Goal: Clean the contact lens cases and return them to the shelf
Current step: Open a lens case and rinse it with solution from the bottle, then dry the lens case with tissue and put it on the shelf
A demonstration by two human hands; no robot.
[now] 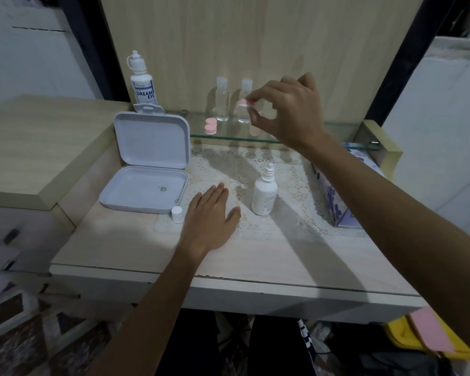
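**Clerk:** Item one, pink contact lens case point(243, 102)?

**Checker:** Pinched in the right hand point(286, 111), raised above the glass shelf point(296, 139), in front of the right clear bottle point(244, 104). The index fingertip is on top, the thumb point(255, 116) just below; the gap between them is narrow. The other fingers are curled behind.

**Clerk:** Item two, second pink lens case point(210, 125)?

**Checker:** On the glass shelf, just left of the left clear bottle point(222, 100), well apart from both hands.

**Clerk:** Left hand point(210, 213)?

**Checker:** Flat on the lace mat point(291, 191), palm down, fingers straight and close together, holding nothing. A small white cap point(177, 214) stands just beside it on the left; a white solution bottle point(265, 192), upright and uncapped, is near on the right.

**Clerk:** Remaining stock?

**Checker:** An open white hinged box point(147, 164), lid upright, left on the table point(255, 264). A bottle labelled "DREAM EYE" point(141, 81) behind it. A purple patterned box point(345, 199) at the right edge.
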